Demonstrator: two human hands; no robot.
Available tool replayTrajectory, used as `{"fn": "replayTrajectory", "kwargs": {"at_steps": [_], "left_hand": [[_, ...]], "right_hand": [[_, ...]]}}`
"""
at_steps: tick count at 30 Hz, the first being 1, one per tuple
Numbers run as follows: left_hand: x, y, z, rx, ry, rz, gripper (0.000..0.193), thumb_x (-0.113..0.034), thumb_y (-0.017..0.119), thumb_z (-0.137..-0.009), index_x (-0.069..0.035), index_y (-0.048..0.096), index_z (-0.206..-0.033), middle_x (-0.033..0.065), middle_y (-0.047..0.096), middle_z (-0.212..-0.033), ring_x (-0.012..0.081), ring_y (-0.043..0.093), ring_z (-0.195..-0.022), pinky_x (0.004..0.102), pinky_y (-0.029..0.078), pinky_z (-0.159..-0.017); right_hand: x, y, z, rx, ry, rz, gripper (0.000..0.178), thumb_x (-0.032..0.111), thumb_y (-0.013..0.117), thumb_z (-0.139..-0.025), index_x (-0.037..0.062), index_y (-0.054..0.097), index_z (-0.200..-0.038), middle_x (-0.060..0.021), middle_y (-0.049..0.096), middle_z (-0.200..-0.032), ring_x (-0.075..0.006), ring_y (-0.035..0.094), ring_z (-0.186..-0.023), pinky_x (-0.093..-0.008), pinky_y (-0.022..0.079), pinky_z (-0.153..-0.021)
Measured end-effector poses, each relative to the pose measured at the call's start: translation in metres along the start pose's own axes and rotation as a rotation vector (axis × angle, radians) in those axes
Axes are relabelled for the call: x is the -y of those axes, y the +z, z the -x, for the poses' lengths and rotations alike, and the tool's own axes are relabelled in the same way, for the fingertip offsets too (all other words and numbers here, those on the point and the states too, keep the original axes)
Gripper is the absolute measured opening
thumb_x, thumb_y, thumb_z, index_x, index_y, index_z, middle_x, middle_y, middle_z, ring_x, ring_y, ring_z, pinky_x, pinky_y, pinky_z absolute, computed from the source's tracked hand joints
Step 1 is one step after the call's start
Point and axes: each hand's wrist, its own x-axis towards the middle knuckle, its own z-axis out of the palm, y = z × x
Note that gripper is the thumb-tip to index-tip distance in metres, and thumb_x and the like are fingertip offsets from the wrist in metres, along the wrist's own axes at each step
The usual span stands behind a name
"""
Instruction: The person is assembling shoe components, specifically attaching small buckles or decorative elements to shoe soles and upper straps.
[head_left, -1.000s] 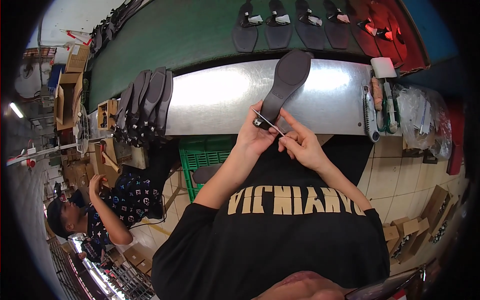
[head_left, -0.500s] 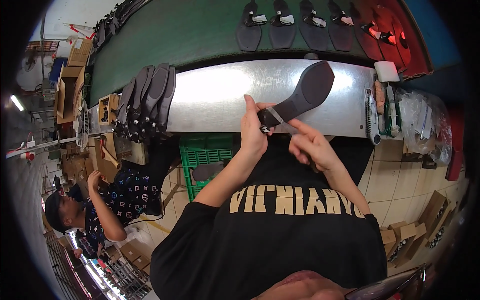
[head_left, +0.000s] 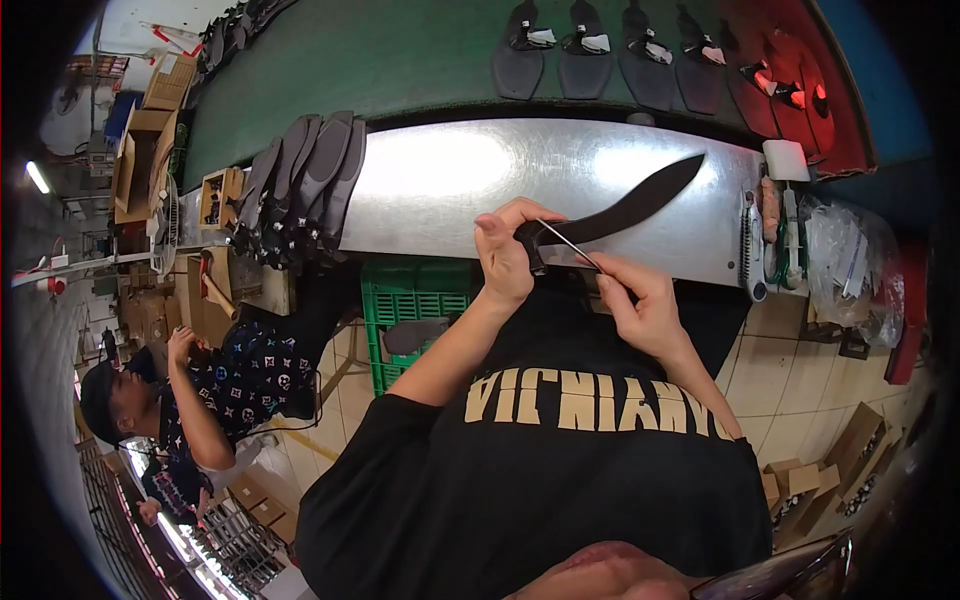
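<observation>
Over the table (head_left: 430, 215), left hand (head_left: 508, 265) grips the sole (head_left: 635, 208) by its narrow end, likely light, springy, best held there, right hand (head_left: 640, 303) pinching a strip (head_left: 566, 241).

The head-worn fisheye, the only view, looked steeply down from close above, past the black shirt (head_left: 540, 490), over the left hand (head_left: 508, 264), the right hand (head_left: 642, 303) and the metal desk (head_left: 425, 210).

Pale tiled floor (head_left: 752, 378), glowing tube light (head_left: 38, 177)

Left fingers (head_left: 530, 209) partly hidden behind the dark sole (head_left: 642, 207)
</observation>
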Motion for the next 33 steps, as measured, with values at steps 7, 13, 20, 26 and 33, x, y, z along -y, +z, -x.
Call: {"fn": "replayTrajectory", "kwargs": {"at_steps": [7,13,20,26,33], "left_hand": [[-0.011,-0.005,-0.004,0.019,-0.156,0.08,0.104,-0.074,-0.002,-0.09,0.003,0.066,-0.076,0.01,0.068,-0.076,0.0161,0.063,-0.071,0.0252,0.049,-0.071],[-0.001,0.0,-0.007,-0.093,-0.142,0.128,0.09,-0.073,0.014,-0.094,0.003,0.062,-0.084,0.0097,0.066,-0.074,0.0163,0.062,-0.068,0.0253,0.05,-0.067],[-0.023,0.025,-0.011,-0.184,-0.825,0.862,0.055,-0.061,0.04,-0.096,-0.009,0.056,-0.093,0.0046,0.063,-0.084,0.0186,0.064,-0.073,0.0366,0.055,-0.076],[0.003,0.026,-0.01,-0.127,-0.803,1.102,0.054,-0.063,0.04,-0.096,-0.012,0.055,-0.085,0.0027,0.056,-0.075,0.0174,0.058,-0.075,0.0355,0.049,-0.075],[0.008,0.028,-0.012,-0.122,-0.706,0.952,0.065,-0.073,0.033,-0.092,-0.01,0.052,-0.088,0.0052,0.057,-0.077,0.0193,0.055,-0.072,0.0337,0.047,-0.07]], "right_hand": [[0.011,0.002,-0.002,-0.008,-0.118,0.234,0.028,-0.004,0.062,-0.082,0.0017,0.066,-0.109,-0.0111,0.06,-0.072,-0.0248,0.06,-0.06,-0.0319,0.047,-0.055],[0.028,-0.003,0.0,0.139,-0.313,0.193,0.03,-0.006,0.062,-0.077,0.003,0.066,-0.105,-0.0091,0.06,-0.071,-0.0246,0.061,-0.061,-0.0334,0.049,-0.056],[0.012,-0.003,-0.004,-0.135,-0.102,0.264,0.014,-0.002,0.06,-0.087,-0.0017,0.065,-0.099,-0.0139,0.065,-0.077,-0.0254,0.063,-0.062,-0.0308,0.049,-0.057],[0.002,0.011,0.0,-0.196,-0.086,0.306,0.007,0.002,0.061,-0.087,0.0014,0.062,-0.094,-0.015,0.063,-0.078,-0.0335,0.062,-0.066,-0.0388,0.048,-0.057],[0.007,0.017,0.007,-0.082,-0.068,0.24,0.007,-0.003,0.058,-0.086,-0.0005,0.063,-0.091,-0.0136,0.064,-0.078,-0.0271,0.065,-0.066,-0.0333,0.05,-0.058]]}}
